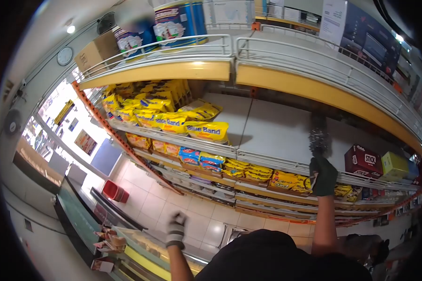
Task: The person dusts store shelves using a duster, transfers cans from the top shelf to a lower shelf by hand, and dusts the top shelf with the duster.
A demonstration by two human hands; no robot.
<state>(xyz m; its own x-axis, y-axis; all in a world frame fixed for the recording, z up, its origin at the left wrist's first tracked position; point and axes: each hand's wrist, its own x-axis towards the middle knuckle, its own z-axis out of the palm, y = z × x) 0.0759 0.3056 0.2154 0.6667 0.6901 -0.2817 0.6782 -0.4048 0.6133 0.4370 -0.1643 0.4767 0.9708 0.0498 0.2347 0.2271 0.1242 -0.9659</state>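
Observation:
My right hand, in a dark green glove, is wrapped round the lower end of a dark, shaggy duster. The duster's head reaches over the front edge of the white metal shelf, and its far end fades into shadow. Lower left, away from the shelf, hangs my left hand in a grey and dark glove; motion smears its fingers. Left of the duster on the same shelf lie several yellow Blue Band packets. To its right stands a dark red box marked STICK.
Wire rails and a yellow edge front the upper shelf, which bears large blue tins and a cardboard box. Lower shelves hold blue packets. Red baskets sit on the floor beside a glass counter.

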